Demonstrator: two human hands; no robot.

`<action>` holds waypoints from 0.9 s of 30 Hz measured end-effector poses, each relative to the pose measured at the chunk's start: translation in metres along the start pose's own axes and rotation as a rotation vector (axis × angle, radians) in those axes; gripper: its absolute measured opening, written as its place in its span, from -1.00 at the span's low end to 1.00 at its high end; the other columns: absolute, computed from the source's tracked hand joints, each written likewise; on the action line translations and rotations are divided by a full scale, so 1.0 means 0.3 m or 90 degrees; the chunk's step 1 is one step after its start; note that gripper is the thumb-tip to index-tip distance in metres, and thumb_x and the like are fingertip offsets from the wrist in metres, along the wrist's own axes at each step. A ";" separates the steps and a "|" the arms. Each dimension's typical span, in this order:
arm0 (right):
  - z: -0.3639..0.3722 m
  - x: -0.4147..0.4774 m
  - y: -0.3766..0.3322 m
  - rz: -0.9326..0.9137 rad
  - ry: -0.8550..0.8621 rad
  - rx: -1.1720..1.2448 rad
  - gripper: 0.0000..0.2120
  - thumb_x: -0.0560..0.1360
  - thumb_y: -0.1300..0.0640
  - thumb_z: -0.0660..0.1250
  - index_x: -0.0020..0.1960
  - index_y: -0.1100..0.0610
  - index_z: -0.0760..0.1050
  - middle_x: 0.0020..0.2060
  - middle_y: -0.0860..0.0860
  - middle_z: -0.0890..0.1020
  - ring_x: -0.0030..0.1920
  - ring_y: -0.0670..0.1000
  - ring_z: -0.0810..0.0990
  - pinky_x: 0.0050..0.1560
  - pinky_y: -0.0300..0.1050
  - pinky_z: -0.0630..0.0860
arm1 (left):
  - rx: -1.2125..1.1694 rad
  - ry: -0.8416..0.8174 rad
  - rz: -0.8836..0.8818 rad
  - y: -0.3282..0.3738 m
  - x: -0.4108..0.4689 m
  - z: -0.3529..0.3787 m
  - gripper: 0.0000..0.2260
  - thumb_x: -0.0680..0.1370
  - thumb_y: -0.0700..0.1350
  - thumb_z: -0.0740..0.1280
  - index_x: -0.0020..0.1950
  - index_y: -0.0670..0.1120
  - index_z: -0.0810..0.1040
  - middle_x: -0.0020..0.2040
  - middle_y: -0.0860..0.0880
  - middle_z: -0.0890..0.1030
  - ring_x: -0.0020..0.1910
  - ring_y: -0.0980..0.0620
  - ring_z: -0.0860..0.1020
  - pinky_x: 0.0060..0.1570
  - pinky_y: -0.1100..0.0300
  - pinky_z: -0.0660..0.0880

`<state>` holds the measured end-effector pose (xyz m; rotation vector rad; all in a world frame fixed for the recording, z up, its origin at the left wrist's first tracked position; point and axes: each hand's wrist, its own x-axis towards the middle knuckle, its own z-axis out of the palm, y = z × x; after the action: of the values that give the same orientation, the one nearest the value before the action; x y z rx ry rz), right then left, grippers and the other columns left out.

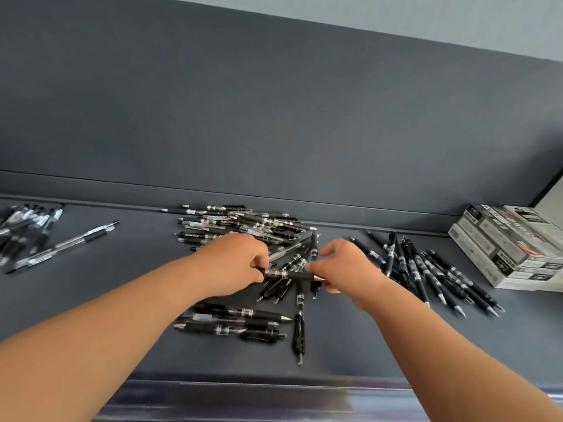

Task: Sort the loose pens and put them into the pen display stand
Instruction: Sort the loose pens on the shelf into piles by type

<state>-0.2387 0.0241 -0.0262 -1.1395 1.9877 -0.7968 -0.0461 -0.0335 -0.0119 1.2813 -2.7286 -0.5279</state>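
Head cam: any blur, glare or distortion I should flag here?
Head view: light soft and even, shadows faint, small glints on pen tips only. Head view: the black pen between left hand and right hand is fairly sharp; the stacked pen boxes, far-left pen pile and table front edge are smeared. Head view: wide-angle skews the partition seam.

A matte dark grey desk [350,345] runs across the lower view, lit evenly and softly with only faint shadows. Its glossy front edge [259,397] catches blurred reflections. Behind it stands a tall slate-grey upright panel [243,102] with a low stepped ledge [122,190] at its base. Above the panel shows a pale grey-blue wall [396,16].
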 end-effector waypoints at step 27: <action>-0.040 -0.052 -0.001 0.093 -0.113 -0.171 -0.73 0.45 0.09 0.41 -0.20 0.22 0.36 -0.43 0.18 0.54 -0.45 0.11 0.55 -0.43 -0.18 0.45 | -0.053 -0.090 -0.155 0.099 0.082 0.064 -0.85 0.49 -0.02 0.36 -0.12 -0.09 0.51 -0.22 -0.04 0.46 -0.27 -0.02 0.41 -0.31 0.19 0.33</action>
<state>-0.2425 0.0399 -0.0151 -1.1548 2.0398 -0.3488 -0.0880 -0.0295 -0.0216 1.6235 -2.6395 -0.7721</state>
